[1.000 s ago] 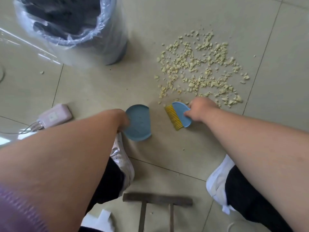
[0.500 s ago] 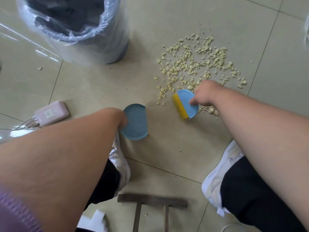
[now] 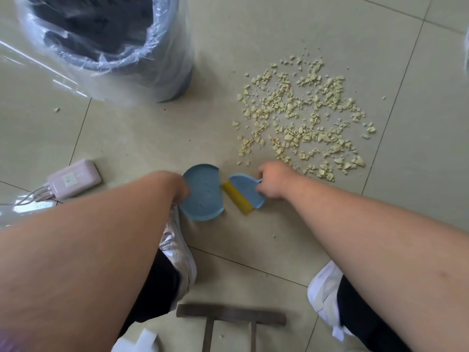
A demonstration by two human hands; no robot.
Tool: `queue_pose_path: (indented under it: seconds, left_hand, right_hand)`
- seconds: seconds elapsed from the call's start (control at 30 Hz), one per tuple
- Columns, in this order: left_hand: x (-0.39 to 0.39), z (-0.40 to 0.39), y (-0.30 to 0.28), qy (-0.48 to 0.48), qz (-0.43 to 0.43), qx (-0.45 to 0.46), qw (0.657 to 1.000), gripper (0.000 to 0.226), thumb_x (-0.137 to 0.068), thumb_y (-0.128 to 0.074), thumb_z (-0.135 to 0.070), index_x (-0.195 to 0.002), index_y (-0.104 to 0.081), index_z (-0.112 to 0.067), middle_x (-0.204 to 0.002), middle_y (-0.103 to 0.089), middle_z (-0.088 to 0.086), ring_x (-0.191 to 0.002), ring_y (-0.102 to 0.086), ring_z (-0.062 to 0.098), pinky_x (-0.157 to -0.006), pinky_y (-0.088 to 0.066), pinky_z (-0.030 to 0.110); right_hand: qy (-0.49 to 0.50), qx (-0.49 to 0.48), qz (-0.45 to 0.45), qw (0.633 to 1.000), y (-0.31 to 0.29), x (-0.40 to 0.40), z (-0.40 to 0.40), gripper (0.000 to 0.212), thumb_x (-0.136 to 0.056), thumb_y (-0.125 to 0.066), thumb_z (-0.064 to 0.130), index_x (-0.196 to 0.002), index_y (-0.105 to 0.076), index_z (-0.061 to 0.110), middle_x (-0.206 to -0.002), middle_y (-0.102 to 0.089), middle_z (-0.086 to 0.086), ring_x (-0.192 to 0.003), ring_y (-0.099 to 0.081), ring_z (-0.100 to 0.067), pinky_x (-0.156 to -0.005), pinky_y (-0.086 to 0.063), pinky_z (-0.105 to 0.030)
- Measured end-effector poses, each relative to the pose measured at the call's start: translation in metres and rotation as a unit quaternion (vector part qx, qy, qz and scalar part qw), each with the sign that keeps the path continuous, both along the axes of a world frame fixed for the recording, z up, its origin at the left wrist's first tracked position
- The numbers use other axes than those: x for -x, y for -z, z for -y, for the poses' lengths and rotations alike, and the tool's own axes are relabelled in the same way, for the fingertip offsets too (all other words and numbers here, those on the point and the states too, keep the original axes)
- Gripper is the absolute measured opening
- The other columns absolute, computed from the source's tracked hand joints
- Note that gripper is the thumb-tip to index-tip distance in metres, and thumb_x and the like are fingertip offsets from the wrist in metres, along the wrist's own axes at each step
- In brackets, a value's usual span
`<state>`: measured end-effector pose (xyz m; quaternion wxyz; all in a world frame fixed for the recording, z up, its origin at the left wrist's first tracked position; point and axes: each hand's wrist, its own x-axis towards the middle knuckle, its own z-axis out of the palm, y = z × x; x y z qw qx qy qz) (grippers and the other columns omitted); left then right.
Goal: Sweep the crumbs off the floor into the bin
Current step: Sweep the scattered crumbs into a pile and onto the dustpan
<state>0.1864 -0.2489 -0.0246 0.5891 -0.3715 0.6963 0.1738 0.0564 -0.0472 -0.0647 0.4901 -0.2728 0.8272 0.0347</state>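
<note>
On the tiled floor (image 3: pixel 127 138) in front of us, a wide patch of pale yellow crumbs (image 3: pixel 302 118) lies scattered to the right of the bin (image 3: pixel 142 69). That bin is dark, lined with a clear plastic bag that spills over its rim, and it stands upright at the upper left, well apart from the crumbs.

Our left hand (image 3: pixel 177 185) holds the small blue dustpan (image 3: pixel 203 193) at its left edge; the hand is partly hidden behind the forearm, but its grip looks clenched on the pan. The pan lies flat on the floor with its straight open edge turned to the right.

Our right hand (image 3: pixel 272 180) has its grip clenched around the back of the little blue brush (image 3: pixel 247 190), whose yellow bristles (image 3: pixel 237 199) point down and left, just beside the dustpan's open edge. Brush and pan sit below the crumb patch, near its lowest pieces. The pan looks bare of crumbs.

Off to the left lies a pink power strip (image 3: pixel 74 179) with cables plugged in. Our white shoes (image 3: pixel 177 247) flank a dark wooden frame (image 3: pixel 231 317) at the bottom edge.
</note>
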Motion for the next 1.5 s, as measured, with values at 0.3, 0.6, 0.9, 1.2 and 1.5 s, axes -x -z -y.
queue_pose_path:
  seconds: [0.3, 0.6, 0.9, 1.2, 1.5]
  left_hand:
    - [-0.009, 0.002, 0.023, -0.085, -0.041, 0.019, 0.995, 0.040, -0.112, -0.042, -0.035, -0.107, -0.054, 0.003, -0.080, -0.077, 0.029, -0.047, -0.055, 0.028, -0.069, -0.051, 0.034]
    - [-0.020, 0.006, 0.049, -0.178, -0.052, -0.011, 0.982, 0.040, -0.105, -0.050, -0.036, -0.103, -0.061, 0.003, -0.064, -0.048, 0.014, -0.049, -0.041, 0.023, -0.054, -0.036, 0.030]
    - [-0.011, 0.016, 0.052, -0.253, -0.135, 0.058, 0.956, 0.040, -0.096, -0.057, -0.038, -0.088, -0.061, 0.001, -0.038, -0.052, 0.010, -0.039, -0.045, 0.022, -0.049, -0.043, 0.026]
    - [-0.005, 0.023, 0.045, -0.169, -0.241, 0.091, 0.951, 0.040, -0.092, -0.054, -0.044, -0.097, -0.064, -0.006, -0.073, -0.073, 0.010, -0.059, -0.068, 0.029, -0.057, -0.048, 0.028]
    - [0.005, 0.032, 0.047, -0.129, -0.317, 0.125, 0.931, 0.029, -0.082, -0.060, -0.023, -0.109, -0.049, -0.021, -0.092, -0.057, 0.005, -0.074, -0.058, 0.026, -0.064, -0.048, 0.035]
  right_hand:
    - [0.286, 0.019, -0.131, 0.949, 0.007, 0.077, -0.033, 0.033, -0.078, -0.083, 0.039, -0.098, -0.075, 0.013, -0.099, -0.074, -0.008, -0.089, -0.067, -0.027, -0.069, -0.046, -0.026]
    - [0.435, 0.082, 0.114, 0.889, 0.021, 0.064, -0.060, 0.024, -0.081, -0.084, 0.014, -0.103, -0.075, 0.018, -0.076, -0.072, -0.008, -0.059, -0.056, -0.018, -0.049, -0.038, -0.024]
    - [0.373, 0.187, 0.064, 0.907, 0.021, 0.019, -0.012, 0.010, -0.087, -0.078, 0.021, -0.097, -0.075, 0.018, -0.083, -0.076, -0.008, -0.074, -0.072, -0.021, -0.074, -0.062, -0.037]
    - [0.406, 0.236, -0.001, 0.883, 0.018, 0.032, 0.008, 0.008, -0.085, -0.078, 0.026, -0.082, -0.075, 0.019, -0.071, -0.075, -0.003, -0.072, -0.075, -0.026, -0.073, -0.064, -0.042]
    - [0.562, 0.223, -0.073, 0.793, 0.029, 0.067, -0.023, 0.009, -0.084, -0.077, 0.028, -0.082, -0.074, 0.019, -0.066, -0.075, 0.002, -0.052, -0.067, -0.010, -0.061, -0.061, -0.033]
